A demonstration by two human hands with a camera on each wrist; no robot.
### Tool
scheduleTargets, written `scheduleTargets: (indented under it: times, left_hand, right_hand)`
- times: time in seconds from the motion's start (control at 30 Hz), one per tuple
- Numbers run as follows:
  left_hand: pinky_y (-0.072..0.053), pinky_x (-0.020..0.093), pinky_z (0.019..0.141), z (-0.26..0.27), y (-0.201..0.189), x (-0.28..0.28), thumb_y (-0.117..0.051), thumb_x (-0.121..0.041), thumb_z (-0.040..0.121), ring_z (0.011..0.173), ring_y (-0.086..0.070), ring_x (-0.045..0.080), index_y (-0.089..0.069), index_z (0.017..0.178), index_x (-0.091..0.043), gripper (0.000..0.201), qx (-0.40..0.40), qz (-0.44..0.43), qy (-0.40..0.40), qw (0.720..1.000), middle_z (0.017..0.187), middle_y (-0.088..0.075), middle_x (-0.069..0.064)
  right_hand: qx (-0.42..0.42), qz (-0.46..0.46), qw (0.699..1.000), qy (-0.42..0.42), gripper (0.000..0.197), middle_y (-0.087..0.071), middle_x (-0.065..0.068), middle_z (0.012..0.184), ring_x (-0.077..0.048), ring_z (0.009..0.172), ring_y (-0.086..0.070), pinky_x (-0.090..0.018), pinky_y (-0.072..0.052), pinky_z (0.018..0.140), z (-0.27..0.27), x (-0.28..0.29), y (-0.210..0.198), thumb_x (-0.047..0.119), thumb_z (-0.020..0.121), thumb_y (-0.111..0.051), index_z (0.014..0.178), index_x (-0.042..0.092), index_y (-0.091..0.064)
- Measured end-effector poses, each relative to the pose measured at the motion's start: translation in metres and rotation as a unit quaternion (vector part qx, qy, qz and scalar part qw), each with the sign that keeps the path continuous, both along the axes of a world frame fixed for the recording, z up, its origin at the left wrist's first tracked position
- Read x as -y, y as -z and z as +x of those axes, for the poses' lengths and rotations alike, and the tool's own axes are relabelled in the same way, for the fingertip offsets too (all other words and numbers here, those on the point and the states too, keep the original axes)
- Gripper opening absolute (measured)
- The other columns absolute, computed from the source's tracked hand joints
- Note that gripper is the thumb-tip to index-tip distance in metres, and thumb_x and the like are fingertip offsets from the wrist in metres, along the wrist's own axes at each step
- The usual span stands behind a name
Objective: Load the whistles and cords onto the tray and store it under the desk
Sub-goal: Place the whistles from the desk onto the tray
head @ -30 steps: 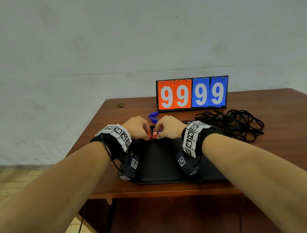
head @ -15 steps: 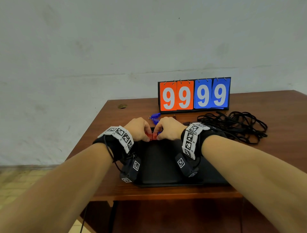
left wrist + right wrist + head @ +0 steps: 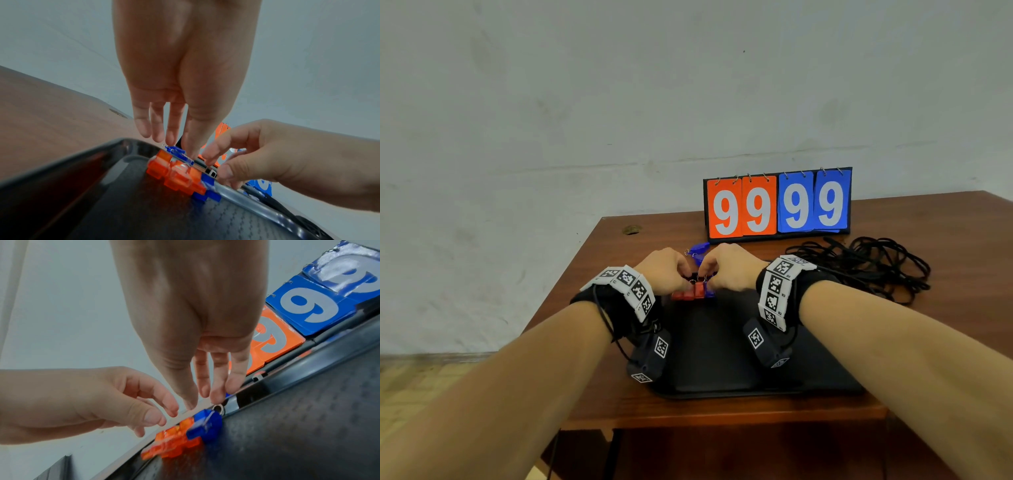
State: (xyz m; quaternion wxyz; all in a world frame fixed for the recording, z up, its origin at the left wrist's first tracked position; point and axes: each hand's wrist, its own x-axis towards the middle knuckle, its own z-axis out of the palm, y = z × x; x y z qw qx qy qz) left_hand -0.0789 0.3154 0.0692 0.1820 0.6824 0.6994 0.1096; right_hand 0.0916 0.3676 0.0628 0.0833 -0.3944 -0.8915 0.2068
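A black tray point(image 3: 715, 346) lies at the desk's near edge. At its far rim lie a few red whistles point(image 3: 690, 294) and a blue whistle point(image 3: 709, 292), side by side, also seen in the wrist views as red whistles point(image 3: 176, 173) and blue whistle point(image 3: 205, 423). My left hand point(image 3: 667, 270) and right hand point(image 3: 729, 267) hover just above them, fingers hanging down and gripping nothing. More blue whistles point(image 3: 698, 249) sit on the desk beyond the tray. A tangle of black cords point(image 3: 866, 267) lies on the desk at the right.
A flip scoreboard point(image 3: 777, 205) reading 9999 stands behind the whistles, near the back of the brown desk point(image 3: 945, 240). The desk's left edge runs close beside the tray, with a grey wall behind and floor at lower left.
Both hands pinched the red whistles together over the tray's far rim before. Now the whistles rest on the tray and the fingers have lifted off them.
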Motion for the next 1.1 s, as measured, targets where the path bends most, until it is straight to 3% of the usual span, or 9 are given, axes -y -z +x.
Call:
scheduleTargets:
  times: [0.13, 0.3, 0.5, 0.73, 0.83, 0.97, 1.1]
  left_hand:
    - [-0.044, 0.024, 0.081, -0.001, -0.008, -0.009, -0.066, -0.017, 0.09, 0.091, -0.059, 0.011, -0.069, 0.105, -0.017, 0.015, 0.007, 0.027, -0.013, 1.0, 0.1, -0.063, -0.005]
    - [-0.048, 0.027, 0.084, 0.0, -0.007, -0.028, -0.068, -0.017, 0.087, 0.096, -0.062, 0.012, -0.067, 0.099, -0.023, 0.013, 0.033, -0.011, -0.009, 0.999, 0.102, -0.066, -0.004]
    - [-0.045, 0.027, 0.086, 0.007, 0.0, -0.051, -0.067, -0.024, 0.088, 0.103, -0.059, 0.014, -0.064, 0.121, -0.022, 0.033, 0.011, -0.036, 0.026, 0.999, 0.116, -0.059, -0.005]
    - [-0.042, 0.026, 0.086, 0.015, 0.007, -0.068, -0.059, -0.027, 0.093, 0.105, -0.055, 0.014, -0.058, 0.129, -0.022, 0.036, -0.009, -0.068, 0.081, 0.994, 0.126, -0.053, -0.003]
    - [-0.044, 0.029, 0.092, 0.017, 0.009, -0.073, -0.055, -0.027, 0.095, 0.109, -0.054, 0.016, -0.056, 0.132, -0.024, 0.037, -0.03, -0.087, 0.079, 0.993, 0.13, -0.052, -0.001]
    - [-0.044, 0.03, 0.094, 0.019, 0.012, -0.075, -0.056, -0.03, 0.094, 0.11, -0.056, 0.018, -0.057, 0.132, -0.024, 0.038, -0.048, -0.096, 0.077, 0.991, 0.126, -0.056, 0.0]
    - [-0.046, 0.031, 0.091, 0.018, 0.014, -0.077, -0.056, -0.029, 0.094, 0.102, -0.058, 0.017, -0.065, 0.121, -0.024, 0.029, -0.043, -0.094, 0.078, 0.992, 0.116, -0.062, 0.0]
  right_hand:
    - [-0.025, 0.0, 0.999, 0.038, 0.027, -0.066, 0.0, 0.114, -0.014, 0.105, -0.061, -0.025, -0.049, 0.09, 0.011, -0.013, -0.012, 0.012, 0.087, -0.07, 0.113, 0.015, -0.07]
    - [-0.029, 0.013, 0.996, 0.08, 0.029, -0.063, -0.003, 0.12, -0.016, 0.109, -0.059, -0.028, -0.05, 0.095, 0.02, -0.028, -0.017, 0.008, 0.089, -0.064, 0.118, 0.014, -0.067]
    - [-0.034, 0.005, 0.996, 0.079, 0.029, -0.065, -0.003, 0.119, -0.013, 0.103, -0.059, -0.026, -0.05, 0.09, 0.017, -0.043, -0.007, 0.012, 0.09, -0.063, 0.12, 0.014, -0.065]
    - [-0.045, -0.01, 0.997, 0.067, 0.028, -0.065, -0.003, 0.118, -0.014, 0.102, -0.058, -0.024, -0.047, 0.089, 0.017, -0.055, -0.002, 0.018, 0.091, -0.063, 0.118, 0.014, -0.066]
    - [-0.048, -0.013, 0.996, 0.068, 0.027, -0.064, -0.003, 0.119, -0.014, 0.104, -0.058, -0.025, -0.046, 0.09, 0.016, -0.056, -0.001, 0.017, 0.092, -0.062, 0.118, 0.014, -0.066]
    - [-0.049, -0.021, 0.997, 0.059, 0.026, -0.066, -0.003, 0.118, -0.014, 0.103, -0.059, -0.027, -0.048, 0.093, 0.015, -0.057, 0.002, 0.015, 0.091, -0.062, 0.116, 0.013, -0.067]
    - [-0.052, -0.026, 0.997, 0.053, 0.026, -0.067, -0.003, 0.116, -0.016, 0.103, -0.061, -0.028, -0.049, 0.092, 0.014, -0.059, 0.004, 0.017, 0.089, -0.064, 0.115, 0.015, -0.068]
